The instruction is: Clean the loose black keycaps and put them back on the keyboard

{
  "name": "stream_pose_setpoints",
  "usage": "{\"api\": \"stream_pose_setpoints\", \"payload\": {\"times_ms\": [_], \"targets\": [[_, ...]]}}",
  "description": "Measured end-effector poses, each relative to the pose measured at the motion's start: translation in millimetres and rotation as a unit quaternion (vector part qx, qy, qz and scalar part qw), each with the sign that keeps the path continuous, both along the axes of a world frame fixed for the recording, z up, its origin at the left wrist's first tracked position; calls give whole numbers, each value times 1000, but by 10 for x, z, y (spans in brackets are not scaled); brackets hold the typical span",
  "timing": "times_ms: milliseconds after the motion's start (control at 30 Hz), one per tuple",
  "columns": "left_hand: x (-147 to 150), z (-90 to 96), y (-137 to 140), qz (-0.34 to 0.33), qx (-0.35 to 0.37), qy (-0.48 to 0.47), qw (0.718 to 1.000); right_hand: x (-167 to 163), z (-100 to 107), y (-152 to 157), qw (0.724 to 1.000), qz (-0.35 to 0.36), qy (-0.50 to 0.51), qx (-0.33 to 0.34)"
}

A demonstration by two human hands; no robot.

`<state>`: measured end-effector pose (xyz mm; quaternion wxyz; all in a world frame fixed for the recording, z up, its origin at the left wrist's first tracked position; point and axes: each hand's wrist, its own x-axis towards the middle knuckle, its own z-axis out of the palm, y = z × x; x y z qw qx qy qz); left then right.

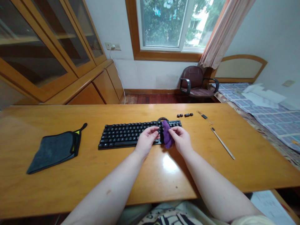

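Note:
A black keyboard [123, 135] lies across the middle of the wooden table, its cable bunched behind it. Over its right part, my right hand [182, 139] pinches a purple cloth [167, 134] that hangs down between my hands. My left hand [146, 142] is just left of the cloth, above the keys, with its fingers curled in towards the thumb. Something dark is by those fingertips, but I cannot make out what it is. Both hands cover part of the right-hand keys.
Several loose keycaps [187, 115] lie behind the keyboard's right end, beside a wire keycap puller [204, 117]. To the right rests a thin brush [223, 144] with a pale handle. A folded grey cloth [56, 148] with dark edging is on the left of the table [93, 178].

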<state>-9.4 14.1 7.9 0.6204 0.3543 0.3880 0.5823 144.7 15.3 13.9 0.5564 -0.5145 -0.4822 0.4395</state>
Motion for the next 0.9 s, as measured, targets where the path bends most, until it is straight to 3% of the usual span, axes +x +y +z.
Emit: {"api": "stream_pose_setpoints", "payload": {"times_ms": [167,367,567,733,900], "targets": [[32,-17,-20,-36,-21,5,999,-19,20,-32,990,115,74,-35],[23,-11,-5,-30,-10,19,999,-32,-64,-10,988,150,43,7],[52,-2,-45,-27,-12,39,999,-28,-76,-40,982,97,-108,124],[67,11,-83,-39,-17,4,999,-38,-47,-102,977,76,-141,144],[66,29,-75,-18,-10,24,999,-25,-64,-91,974,71,-153,148]]}}
